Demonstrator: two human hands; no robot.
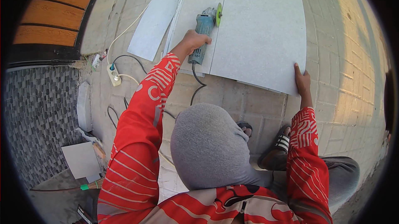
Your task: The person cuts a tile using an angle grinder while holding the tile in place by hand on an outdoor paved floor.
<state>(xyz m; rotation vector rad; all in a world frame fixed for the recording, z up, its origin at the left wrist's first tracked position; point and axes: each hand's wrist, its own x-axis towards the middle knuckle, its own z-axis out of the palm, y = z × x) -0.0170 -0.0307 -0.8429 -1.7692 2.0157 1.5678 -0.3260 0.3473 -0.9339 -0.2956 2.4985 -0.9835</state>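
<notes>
My left hand (193, 42) is wrapped round the body of a blue-green angle grinder (203, 27). Its yellow-green disc (218, 15) stands on edge close to a thin dark line running lengthwise across the pale grey tile surface; whether the disc touches it I cannot tell. My right hand (304, 83) grips the near right edge of the large pale grey tile (262, 28), one finger lying along the edge. A narrower pale section (189, 32) lies left of the line, under the grinder. From the grinder's rear a dark cord (194, 74) trails toward me.
A separate pale tile piece (154, 22) lies to the left on the paving. A white power strip (114, 75) with plugs and cords sits farther left. Tile offcuts (82, 159) rest by the mosaic wall (39, 116). My sandalled foot (277, 145) is near the tile.
</notes>
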